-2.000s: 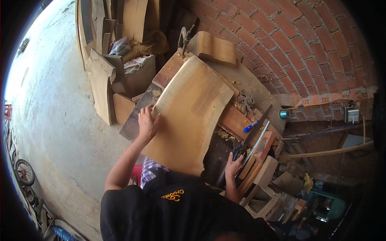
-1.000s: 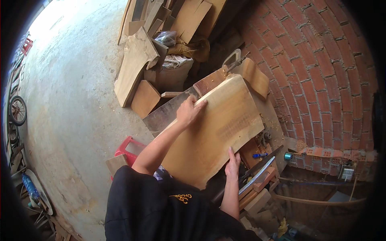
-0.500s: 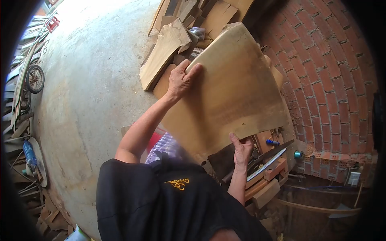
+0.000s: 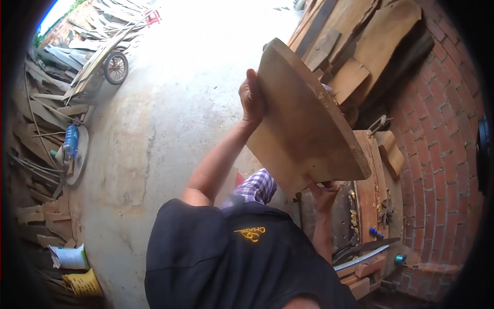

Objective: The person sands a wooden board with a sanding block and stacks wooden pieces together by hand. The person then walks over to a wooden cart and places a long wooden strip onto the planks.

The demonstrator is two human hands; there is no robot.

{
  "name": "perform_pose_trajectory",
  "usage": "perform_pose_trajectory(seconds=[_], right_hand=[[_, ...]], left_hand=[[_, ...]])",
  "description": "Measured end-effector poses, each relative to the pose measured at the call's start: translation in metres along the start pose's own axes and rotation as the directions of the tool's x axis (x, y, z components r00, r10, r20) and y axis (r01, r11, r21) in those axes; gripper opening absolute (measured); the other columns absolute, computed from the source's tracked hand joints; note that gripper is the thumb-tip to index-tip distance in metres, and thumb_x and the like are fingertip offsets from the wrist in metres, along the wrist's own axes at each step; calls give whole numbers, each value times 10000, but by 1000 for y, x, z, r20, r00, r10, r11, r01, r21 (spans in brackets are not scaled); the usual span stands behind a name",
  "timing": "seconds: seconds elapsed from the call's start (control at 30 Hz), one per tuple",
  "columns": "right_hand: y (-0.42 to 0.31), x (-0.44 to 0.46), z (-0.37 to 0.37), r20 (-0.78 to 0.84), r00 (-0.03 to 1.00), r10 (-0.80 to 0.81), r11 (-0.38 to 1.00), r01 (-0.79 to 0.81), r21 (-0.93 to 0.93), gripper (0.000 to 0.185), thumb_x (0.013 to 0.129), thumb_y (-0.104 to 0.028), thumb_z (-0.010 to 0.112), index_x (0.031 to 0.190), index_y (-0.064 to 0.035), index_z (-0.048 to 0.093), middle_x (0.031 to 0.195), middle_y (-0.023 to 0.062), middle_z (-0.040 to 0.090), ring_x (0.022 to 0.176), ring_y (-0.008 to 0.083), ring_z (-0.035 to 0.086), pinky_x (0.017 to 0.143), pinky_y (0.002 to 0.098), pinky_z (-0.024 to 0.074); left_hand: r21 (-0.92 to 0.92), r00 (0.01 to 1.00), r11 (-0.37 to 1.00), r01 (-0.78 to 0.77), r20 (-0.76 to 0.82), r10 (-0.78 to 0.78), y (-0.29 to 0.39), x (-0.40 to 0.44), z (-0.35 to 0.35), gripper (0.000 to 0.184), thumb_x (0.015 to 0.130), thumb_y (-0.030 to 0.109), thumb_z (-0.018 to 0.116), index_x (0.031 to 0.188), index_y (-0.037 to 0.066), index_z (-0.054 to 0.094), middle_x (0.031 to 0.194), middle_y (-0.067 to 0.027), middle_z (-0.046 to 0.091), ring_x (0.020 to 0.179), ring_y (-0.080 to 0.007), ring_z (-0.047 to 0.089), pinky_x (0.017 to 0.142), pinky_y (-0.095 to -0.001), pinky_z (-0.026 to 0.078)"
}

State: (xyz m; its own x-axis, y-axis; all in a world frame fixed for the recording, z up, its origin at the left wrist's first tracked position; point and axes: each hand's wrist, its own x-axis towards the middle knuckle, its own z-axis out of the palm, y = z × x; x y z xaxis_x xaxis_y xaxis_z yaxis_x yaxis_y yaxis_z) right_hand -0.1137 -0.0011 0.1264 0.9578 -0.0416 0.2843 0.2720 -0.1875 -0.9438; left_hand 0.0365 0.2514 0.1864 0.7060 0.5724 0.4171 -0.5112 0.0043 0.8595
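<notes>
A broad, thick wooden board [image 4: 303, 123] is held up and tilted in front of my body, off the workbench. Its left edge is in the grip of my left hand [image 4: 251, 98], whose fingers are partly hidden by the board. At the board's lower edge my right hand [image 4: 324, 194] grips it, thumb on the near face. Beside my right forearm, on the workbench [image 4: 337, 216], are a blue marker [image 4: 376, 233], a dark saw [image 4: 368, 248], a white ruler [image 4: 362, 257] and wood shavings [image 4: 354, 211].
Wooden slabs [image 4: 381, 41] lean at the upper right, near the brick wall [image 4: 437, 170]. A clamp [image 4: 380, 123] is at the bench's far end. At the left stand a wheel [image 4: 116, 68], a blue bottle [image 4: 71, 140] and a yellow sack [image 4: 83, 283].
The board has been lifted off the bench and tilted up. My right hand has left the tools and taken the board's lower edge. The view has swung left.
</notes>
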Motion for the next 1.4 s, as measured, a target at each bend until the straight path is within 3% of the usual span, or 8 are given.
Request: perform_pose_trajectory(seconds=[0.23,0.37,0.63,0.7,0.8,1.03,1.23,1.4], right_hand=[[24,21,11,157,985,-76,984,99,-145,363,710,-55,864,1031,13,707,983,75,722,886,125,676,785,300,546],[22,55,34,145,987,-63,997,54,63,428,708,-42,857,1091,7,672,1058,73,691,955,147,656,835,322,536],[43,161,106,138,988,68,993,-54,-102,430,757,-93,830,1132,7,645,1085,86,667,987,162,635,865,322,521],[34,188,137,108,994,18,947,18,-322,300,734,-199,848,899,-5,690,796,86,698,705,201,674,659,353,522],[66,223,152,182,980,78,917,2,-400,322,715,-256,855,837,-17,677,691,93,660,613,241,645,614,369,494],[97,279,176,329,923,202,904,-46,-425,309,687,-222,861,827,-19,674,696,101,654,609,244,633,600,359,481],[79,306,186,484,847,221,880,42,-474,258,710,-83,807,920,9,687,774,82,686,692,130,635,666,300,499],[97,314,199,481,874,71,861,190,-472,266,767,-188,802,893,-19,641,747,178,657,689,345,672,634,392,514]], left_hand=[[29,985,990,140,-102,-136,-35,15,-13,724,1016,619,298,634,31,482,615,-20,458,644,-119,426,619,-344,388],[63,976,978,197,-109,-189,-76,36,-14,720,1016,612,298,619,44,494,594,-38,470,622,-123,451,602,-359,371],[-70,955,957,280,-85,-285,-202,124,-19,659,1054,488,332,620,44,550,577,-20,492,587,-115,455,582,-303,375],[-98,941,944,314,-104,-323,-225,144,-25,656,1056,473,338,610,40,547,566,-12,488,577,-108,451,572,-293,371],[-119,918,923,365,-116,-379,-254,174,-36,623,1057,462,341,614,52,496,586,18,447,597,-88,404,584,-290,345],[9,916,928,374,-164,-367,-295,230,-57,636,1054,444,359,616,31,563,578,-11,516,580,-92,452,586,-282,378],[74,918,929,362,-200,-342,-301,242,-60,658,1037,436,403,605,-18,605,545,-85,559,542,-160,536,577,-330,418],[153,936,931,331,-176,-304,-288,239,-51,646,1038,436,404,591,4,579,563,-35,537,568,-122,498,585,-296,398]])
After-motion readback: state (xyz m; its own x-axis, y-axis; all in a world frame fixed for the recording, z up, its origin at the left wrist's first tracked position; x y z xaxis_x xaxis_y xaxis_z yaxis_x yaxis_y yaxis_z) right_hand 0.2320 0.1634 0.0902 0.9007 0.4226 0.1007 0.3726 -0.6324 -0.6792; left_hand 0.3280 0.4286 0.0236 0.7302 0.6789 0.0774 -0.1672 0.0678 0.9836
